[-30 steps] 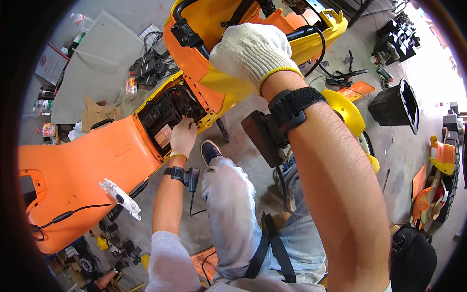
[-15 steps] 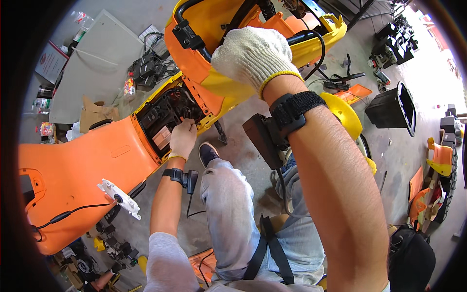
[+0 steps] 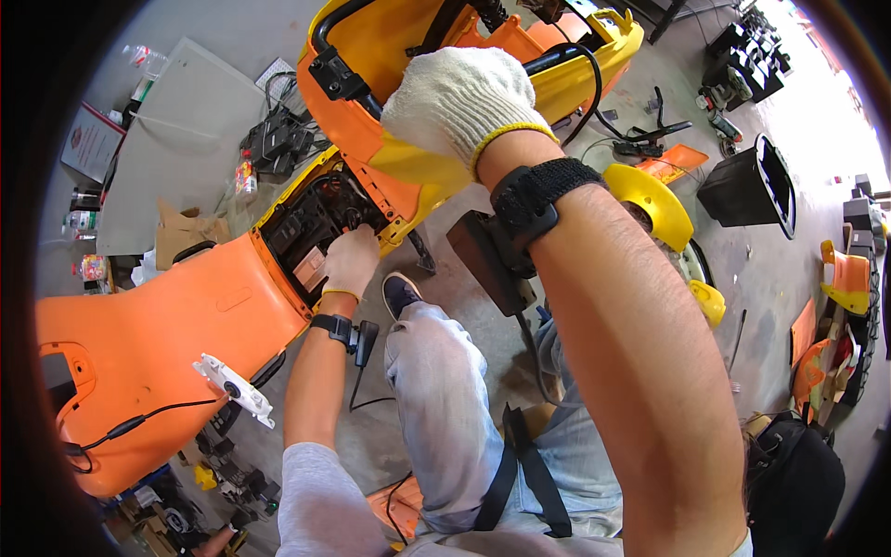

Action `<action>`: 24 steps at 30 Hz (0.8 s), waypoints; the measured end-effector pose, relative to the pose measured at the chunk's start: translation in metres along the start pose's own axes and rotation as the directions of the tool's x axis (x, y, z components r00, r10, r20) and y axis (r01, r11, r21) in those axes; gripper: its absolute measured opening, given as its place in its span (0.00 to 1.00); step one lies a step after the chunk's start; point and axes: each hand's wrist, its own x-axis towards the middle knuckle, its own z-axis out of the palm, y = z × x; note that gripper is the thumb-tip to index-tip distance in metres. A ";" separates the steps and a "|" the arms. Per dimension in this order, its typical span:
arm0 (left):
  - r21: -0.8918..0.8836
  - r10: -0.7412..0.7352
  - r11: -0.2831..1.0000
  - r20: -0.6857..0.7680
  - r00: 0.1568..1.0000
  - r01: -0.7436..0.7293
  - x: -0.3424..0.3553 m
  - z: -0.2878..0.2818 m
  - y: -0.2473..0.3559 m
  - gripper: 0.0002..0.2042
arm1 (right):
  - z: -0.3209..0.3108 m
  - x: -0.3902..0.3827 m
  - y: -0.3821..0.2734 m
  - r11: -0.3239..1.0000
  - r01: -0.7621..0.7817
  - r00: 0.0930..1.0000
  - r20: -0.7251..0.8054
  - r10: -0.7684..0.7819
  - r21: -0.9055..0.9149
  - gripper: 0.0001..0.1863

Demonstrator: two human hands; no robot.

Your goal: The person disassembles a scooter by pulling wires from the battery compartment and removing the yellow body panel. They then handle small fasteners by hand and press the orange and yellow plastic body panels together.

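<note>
An orange scooter body (image 3: 167,306) stretches across the left, with an uncovered compartment (image 3: 292,218) full of dark parts and wires. My left hand (image 3: 353,262), in a pale glove, reaches into the compartment's near right side. Its fingers curl down among the wires, and whatever they hold is hidden. Beside it, inside the compartment, sits a pale pinkish block (image 3: 310,268). Higher up, my right hand (image 3: 464,102), in a white knit glove, is closed over the black handlebar (image 3: 327,30), above the yellow-and-orange front shell (image 3: 422,167). The right fingertips are out of sight.
A white bracket (image 3: 235,390) with a black cable lies on the orange body. A large grey panel (image 3: 172,139) and a cardboard box (image 3: 190,232) are beyond it. On the right are a black bin (image 3: 750,190) and yellow shell pieces (image 3: 650,204).
The view has shifted slightly, moving the front shell and my right hand a little left in the picture. Both hands keep their places on the scooter.
</note>
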 end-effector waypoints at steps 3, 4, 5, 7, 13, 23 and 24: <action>0.096 0.158 0.984 -0.066 0.985 -0.152 0.010 0.019 -0.025 0.12 | -0.001 0.000 -0.004 1.000 0.028 0.999 -0.027 -0.028 0.009 0.18; 0.097 0.188 0.979 -0.071 0.980 -0.181 0.011 0.020 -0.029 0.13 | -0.001 0.000 -0.005 0.999 0.033 0.999 -0.024 -0.032 0.022 0.18; 0.092 0.222 0.972 -0.075 0.972 -0.215 0.012 0.019 -0.027 0.14 | 0.000 0.000 -0.004 0.999 0.034 0.999 -0.018 -0.033 0.030 0.18; 0.048 0.155 0.987 -0.028 0.988 -0.153 0.006 -0.016 0.017 0.15 | 0.004 0.001 0.008 1.000 0.015 1.000 -0.026 -0.015 0.003 0.18; 0.051 0.075 0.996 0.026 0.997 -0.077 -0.005 -0.041 0.011 0.19 | 0.002 -0.001 0.001 0.998 0.038 0.998 -0.046 -0.035 0.051 0.18; -0.270 0.048 0.960 -0.114 0.992 -0.078 -0.006 -0.032 0.011 0.16 | 0.006 0.001 0.002 0.997 0.012 0.998 -0.060 -0.008 0.071 0.18; -0.269 0.048 0.960 -0.113 0.992 -0.077 -0.004 -0.028 0.006 0.16 | 0.006 0.001 0.001 0.997 0.016 0.999 -0.052 -0.012 0.071 0.18</action>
